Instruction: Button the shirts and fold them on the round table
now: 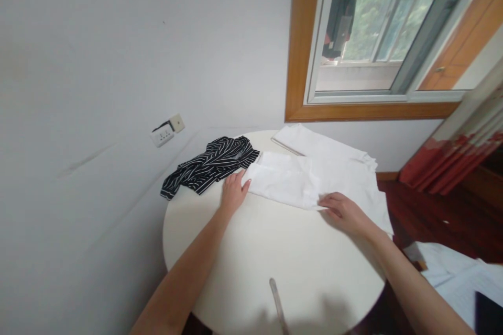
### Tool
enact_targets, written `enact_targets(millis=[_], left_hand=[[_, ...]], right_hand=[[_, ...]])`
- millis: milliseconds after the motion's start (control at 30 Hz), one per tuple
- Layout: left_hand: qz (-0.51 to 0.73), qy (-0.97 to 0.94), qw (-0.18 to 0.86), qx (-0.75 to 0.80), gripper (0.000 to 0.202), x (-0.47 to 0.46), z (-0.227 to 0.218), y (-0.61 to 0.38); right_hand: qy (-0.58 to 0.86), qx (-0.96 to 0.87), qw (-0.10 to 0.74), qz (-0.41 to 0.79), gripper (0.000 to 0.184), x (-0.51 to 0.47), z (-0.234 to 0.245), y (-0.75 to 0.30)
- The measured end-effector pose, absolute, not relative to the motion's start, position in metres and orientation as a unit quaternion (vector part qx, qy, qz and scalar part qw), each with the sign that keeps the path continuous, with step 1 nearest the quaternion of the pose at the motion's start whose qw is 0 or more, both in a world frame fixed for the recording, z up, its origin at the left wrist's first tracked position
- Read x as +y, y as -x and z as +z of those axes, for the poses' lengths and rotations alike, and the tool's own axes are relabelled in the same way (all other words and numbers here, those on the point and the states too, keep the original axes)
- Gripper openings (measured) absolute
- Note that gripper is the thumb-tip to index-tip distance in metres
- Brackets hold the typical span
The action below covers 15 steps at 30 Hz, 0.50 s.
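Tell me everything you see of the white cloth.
The white cloth looks thin, plain, creased and partly folded. It lies on the table, toward its back and right, covering part of the rim. The left hand touches its left end, beside the striped cloth; the right hand holds its near edge. Whether it is one piece is unclear.
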<state>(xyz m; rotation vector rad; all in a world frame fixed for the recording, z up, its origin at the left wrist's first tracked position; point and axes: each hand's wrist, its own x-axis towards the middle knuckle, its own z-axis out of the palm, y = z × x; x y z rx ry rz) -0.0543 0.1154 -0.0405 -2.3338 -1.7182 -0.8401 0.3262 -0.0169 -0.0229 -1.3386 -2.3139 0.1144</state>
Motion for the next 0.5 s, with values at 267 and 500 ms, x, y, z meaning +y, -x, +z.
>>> enact_targets(millis=[267, 500], left_hand=[[-0.201, 0.808, 0.046, -0.552, 0.034, 0.111, -0.034, 0.059], [-0.09, 0.842, 0.072, -0.527, 0.033, 0.054, -0.013, 0.091]], right_hand=[[0.506, -0.83, 0.232, 0.021, 0.045, -0.015, -0.037, -0.31], [0.45, -0.865, 0.212, 0.06, 0.046, -0.036, -0.028, -0.308]])
